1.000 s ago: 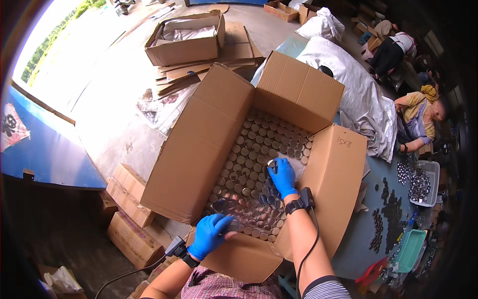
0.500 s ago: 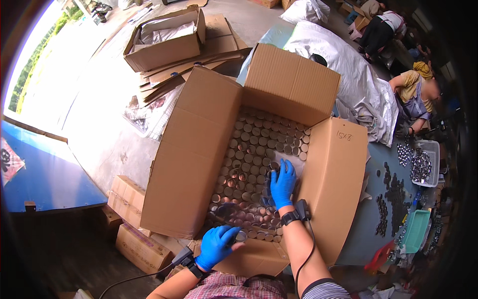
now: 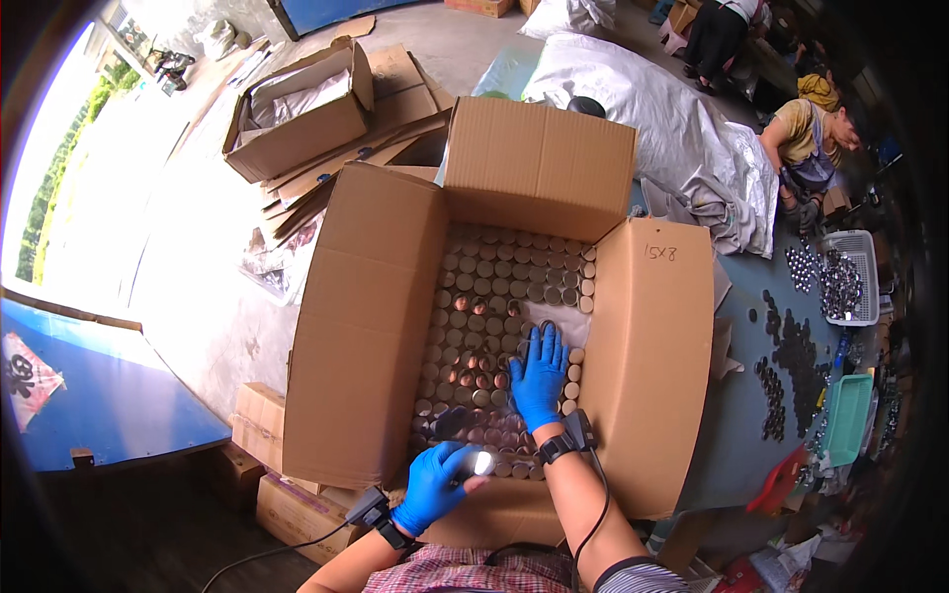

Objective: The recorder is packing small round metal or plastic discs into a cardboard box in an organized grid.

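Note:
A cardboard box (image 3: 371, 306) with raised flaps stands in front of me. Rows of round, shiny, cap-like metal pieces (image 3: 484, 267) lie inside it, some with reflections on top. My right hand (image 3: 541, 383), in a blue glove, is stretched over the pieces toward the right side, fingers extended and touching the layer beside a pale bare patch (image 3: 571, 324). At the near edge of the box, my left hand (image 3: 433, 486), also blue-gloved, is closed round a shiny round metal piece (image 3: 483, 462) that catches the light. Whether it holds more than one, I cannot tell.
Flattened cardboard and an open carton (image 3: 301, 114) lie at the far left. White sacks (image 3: 643, 109) rest behind the box. At right are dark round pieces (image 3: 796, 356), a white basket (image 3: 852, 282), a green tray (image 3: 848, 420) and a co-worker (image 3: 806, 148).
My right hand has flattened, its fingers straighter over the pieces. My left hand still grips its metal piece, now turned to the light. The whole view has shifted slightly.

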{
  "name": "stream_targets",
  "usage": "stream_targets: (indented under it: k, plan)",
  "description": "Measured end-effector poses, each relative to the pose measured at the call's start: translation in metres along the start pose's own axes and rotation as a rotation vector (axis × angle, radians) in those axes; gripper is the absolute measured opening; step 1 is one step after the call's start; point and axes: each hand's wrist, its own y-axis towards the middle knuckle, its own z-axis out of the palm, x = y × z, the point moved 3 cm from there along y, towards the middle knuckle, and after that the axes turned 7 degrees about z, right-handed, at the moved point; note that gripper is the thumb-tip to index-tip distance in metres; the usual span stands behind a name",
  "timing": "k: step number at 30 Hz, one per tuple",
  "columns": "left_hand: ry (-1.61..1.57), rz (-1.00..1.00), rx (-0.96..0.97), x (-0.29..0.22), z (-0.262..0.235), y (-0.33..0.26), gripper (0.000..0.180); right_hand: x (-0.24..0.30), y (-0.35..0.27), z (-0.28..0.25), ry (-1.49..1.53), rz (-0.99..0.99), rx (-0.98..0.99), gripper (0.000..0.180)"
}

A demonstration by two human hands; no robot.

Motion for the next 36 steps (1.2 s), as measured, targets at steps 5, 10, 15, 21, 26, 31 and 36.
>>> stream_targets:
  k: [5,10,15,21,26,31,36]
  plan:
    - [0.1,0.082,-0.057,-0.005,0.017,0.069,0.047,-0.01,0.006,-0.003,0.055,0.042,-0.033,0.063]
    - [0.137,0.206,-0.089,0.026,0.081,0.174,0.039,-0.045,-0.008,0.002,0.494,0.343,-0.33,0.04]
    - [0.324,0.436,0.128,0.08,0.135,0.243,0.042,-0.026,-0.005,-0.005,0.596,0.423,-0.409,0.037]
    - [0.396,0.581,0.3,0.097,0.161,0.263,0.045,-0.023,0.005,-0.012,0.623,0.473,-0.345,0.049]
    - [0.474,0.471,0.149,0.099,0.154,0.22,0.058,-0.022,0.014,-0.022,0.388,0.314,-0.258,0.06]
    - [0.429,0.356,0.204,0.093,0.149,0.184,0.065,-0.026,0.022,-0.01,0.365,0.267,-0.212,0.065]
    - [0.401,0.343,0.261,0.092,0.146,0.189,0.063,-0.031,0.03,0.001,0.319,0.243,-0.08,0.075]
